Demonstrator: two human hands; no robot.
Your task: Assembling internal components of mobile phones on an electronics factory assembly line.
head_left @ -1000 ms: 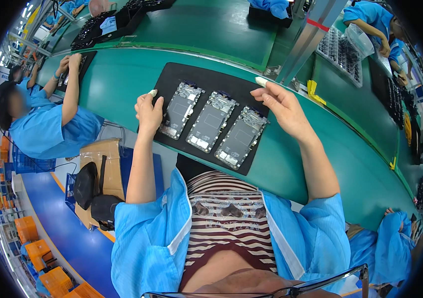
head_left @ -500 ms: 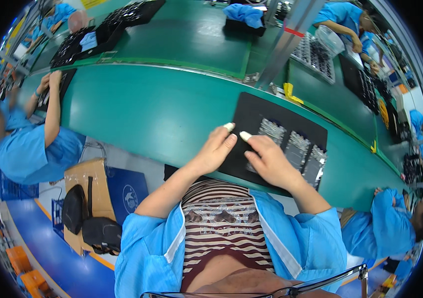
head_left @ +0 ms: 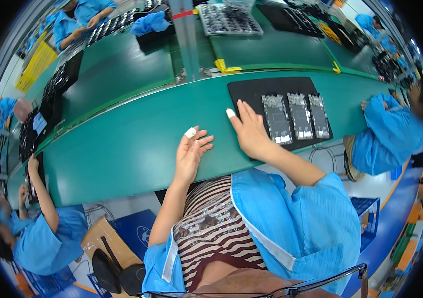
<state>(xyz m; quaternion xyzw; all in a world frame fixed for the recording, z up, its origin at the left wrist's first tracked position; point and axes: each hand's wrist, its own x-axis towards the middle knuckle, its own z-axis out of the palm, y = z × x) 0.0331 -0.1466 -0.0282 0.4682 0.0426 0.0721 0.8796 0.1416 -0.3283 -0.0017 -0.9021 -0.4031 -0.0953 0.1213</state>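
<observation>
Three opened phone bodies lie side by side on a black mat [head_left: 247, 88]: a left one [head_left: 277, 119], a middle one [head_left: 300, 115] and a right one [head_left: 319, 116]. Each has silver circuitry along its far end. My right hand [head_left: 252, 133] is over the mat's left part, palm down, fingers stretched out, holding nothing; it is nearest the left phone body. My left hand [head_left: 190, 155] is raised over the green tabletop, left of the mat, fingers apart with nothing in them. A white finger cot covers a fingertip on each hand.
The green bench [head_left: 117, 144] runs across in front of me. A metal post [head_left: 187, 42] stands behind it, with yellow tape [head_left: 226, 66] at its right. Beyond are a clear tray of small parts [head_left: 228, 21] and a blue cloth [head_left: 151, 23]. Co-workers sit at left [head_left: 47, 243] and right [head_left: 395, 134].
My hands have moved apart from close together at the mat's left edge. The left has gone leftward off the mat; the right has opened out. The whole view has turned to the right.
</observation>
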